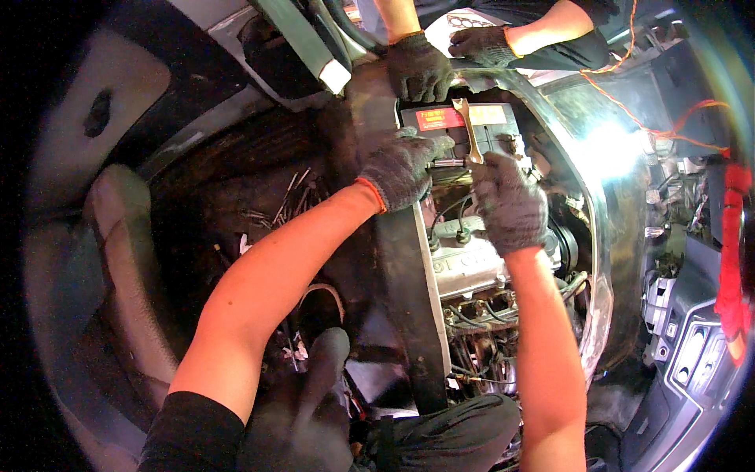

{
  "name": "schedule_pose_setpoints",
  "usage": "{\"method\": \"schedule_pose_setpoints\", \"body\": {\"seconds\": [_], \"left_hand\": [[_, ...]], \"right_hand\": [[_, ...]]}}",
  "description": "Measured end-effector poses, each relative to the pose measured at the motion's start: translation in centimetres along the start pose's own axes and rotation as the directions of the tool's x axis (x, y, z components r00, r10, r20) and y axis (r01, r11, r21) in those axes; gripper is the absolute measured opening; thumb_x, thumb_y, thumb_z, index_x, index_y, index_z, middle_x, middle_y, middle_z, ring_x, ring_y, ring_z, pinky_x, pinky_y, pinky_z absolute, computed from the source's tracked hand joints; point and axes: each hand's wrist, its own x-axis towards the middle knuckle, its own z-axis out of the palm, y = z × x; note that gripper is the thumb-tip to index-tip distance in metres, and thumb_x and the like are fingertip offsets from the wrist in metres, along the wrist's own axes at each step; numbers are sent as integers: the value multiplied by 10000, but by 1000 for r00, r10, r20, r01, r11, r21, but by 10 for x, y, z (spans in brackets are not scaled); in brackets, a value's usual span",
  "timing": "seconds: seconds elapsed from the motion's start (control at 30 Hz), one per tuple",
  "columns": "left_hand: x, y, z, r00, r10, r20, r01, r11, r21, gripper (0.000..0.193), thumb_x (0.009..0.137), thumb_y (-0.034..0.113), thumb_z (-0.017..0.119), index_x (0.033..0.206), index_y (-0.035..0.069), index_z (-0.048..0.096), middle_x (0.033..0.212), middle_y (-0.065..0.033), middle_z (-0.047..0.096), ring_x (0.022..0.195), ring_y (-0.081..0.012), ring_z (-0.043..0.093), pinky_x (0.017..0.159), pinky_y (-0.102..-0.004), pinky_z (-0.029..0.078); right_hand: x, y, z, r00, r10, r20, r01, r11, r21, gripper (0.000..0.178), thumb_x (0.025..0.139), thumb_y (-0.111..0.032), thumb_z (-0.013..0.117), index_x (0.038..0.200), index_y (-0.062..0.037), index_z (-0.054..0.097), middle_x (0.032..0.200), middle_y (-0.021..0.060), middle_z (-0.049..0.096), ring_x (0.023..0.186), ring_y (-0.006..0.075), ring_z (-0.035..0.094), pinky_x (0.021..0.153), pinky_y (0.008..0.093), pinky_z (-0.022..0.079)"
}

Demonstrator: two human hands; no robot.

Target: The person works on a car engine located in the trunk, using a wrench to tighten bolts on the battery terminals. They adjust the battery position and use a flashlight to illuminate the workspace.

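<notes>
Both my hands wear dark grey knit gloves and work over the open engine bay in the vehicle floor. My right hand [511, 200] is closed on a wrench [469, 130], whose open jaw points away from me above a black battery [497, 139] with a red and yellow label. My left hand [397, 169] is at the battery's near left corner, fingers bent around a short silver metal rod [448, 163]. The rod's left end is hidden by the glove. Below my hands lies the engine's silver cover [472, 263], with black cables at its far end.
A co-worker's gloved hands, one [421, 69] on the bay's far edge and the other [481, 46] beside it, are close by. Loose metal tools [292, 197] lie on the dark floor at left. An orange cord [629, 118] and a bright lamp [612, 153] are at right.
</notes>
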Motion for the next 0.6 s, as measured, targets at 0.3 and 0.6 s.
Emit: {"method": "schedule_pose_setpoints", "body": {"seconds": [0.3, 0.6], "left_hand": [[6, 10, 13, 1000, 2, 28, -6, 992, 126, 368, 754, 289, 760, 1069, 105, 710, 1093, -138, 656, 1059, -355, 588, 978, -468, 449], [1, -4, 23, 1000, -24, 1, 22, 956, 293, 235, 848, 330, 681, 877, 99, 701, 1064, -123, 629, 1121, -337, 555, 976, -455, 446]], "right_hand": [[109, 38, -13, 878, -433, 205, 445, 896, -12, 376, 970, -363, 555, 1034, -14, 677, 858, 210, 687, 829, 389, 666, 768, 458, 514], [-4, 33, 4, 984, -47, 170, -7, 951, 308, 508, 924, -377, 676, 1327, -88, 567, 892, 74, 625, 807, 191, 624, 768, 352, 528]]}}
